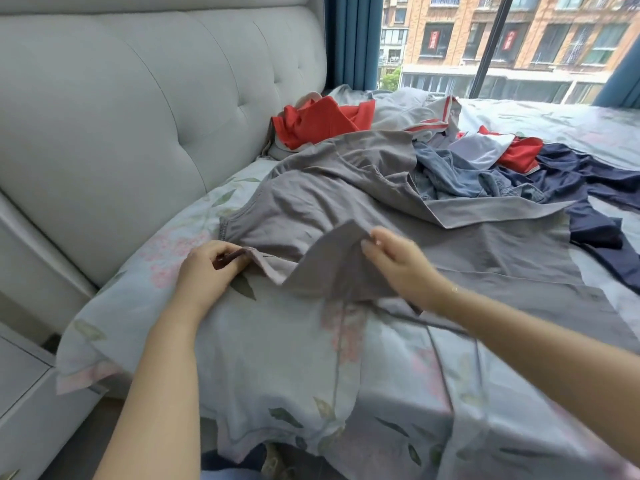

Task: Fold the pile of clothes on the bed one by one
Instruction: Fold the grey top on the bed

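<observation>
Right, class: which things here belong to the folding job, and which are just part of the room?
Part of the job:
grey garment, pinched by left hand and right hand
red top
denim piece
navy garment

Just there:
headboard
floral bedsheet
blue curtain
window

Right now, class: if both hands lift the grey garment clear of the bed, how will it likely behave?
Probably floppy: the grey garment lies in soft creases, and its edge droops between the left hand and right hand. Likely light, since fingertip pinches raise it. It may drag the denim piece it partly overlaps.
</observation>
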